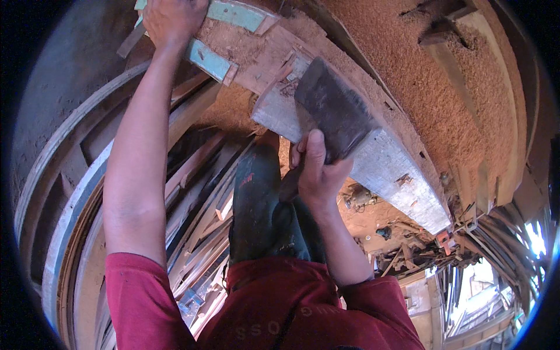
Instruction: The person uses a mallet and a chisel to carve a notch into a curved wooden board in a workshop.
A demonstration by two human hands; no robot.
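My left hand [175, 20], at the upper left, is closed over a wooden piece with light-blue painted edges [236, 14]; its fingers are partly hidden at the picture's top. Near the middle, my right hand [322, 169] is wrapped round the dark handle of a tool with a broad, dark rectangular head [335, 105]. That head lies across or just above a long timber beam [391, 175] with a pale grey side face; I cannot tell whether they touch. Shavings and chips lie on the wood between my hands.
Sawdust [408, 64] spreads over the surface at the upper right. Curved timber frames [76, 181] stand to the left. Loose wood strips [198, 204] lie beside my legs. Scraps and an orange clamp-like thing [445, 242] are at the beam's lower right end.
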